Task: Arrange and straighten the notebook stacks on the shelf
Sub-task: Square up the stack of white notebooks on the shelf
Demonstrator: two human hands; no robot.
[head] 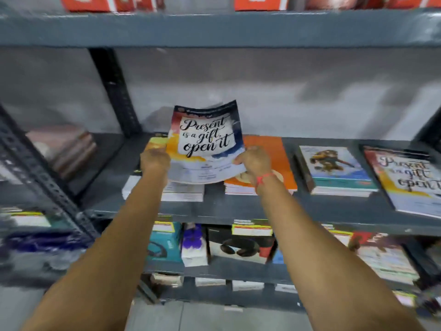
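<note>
A notebook (205,139) printed "Present is a gift, open it" is held tilted up above the grey middle shelf (214,209). My left hand (154,158) grips its left edge and my right hand (254,161) grips its lower right corner. Under it lies a low stack of notebooks (181,192), partly hidden. To the right sits an orange-covered stack (274,154), then a stack with a cartoon cover (334,168), and at the far right another "Present is a gift" stack (408,180), which sits skewed.
A dark perforated upright (114,91) stands behind the left stack. Brownish books (64,149) lie on the neighbouring shelf to the left. Red boxes (100,3) line the top shelf. Boxed goods (238,244) and more notebooks (381,256) fill the lower shelf.
</note>
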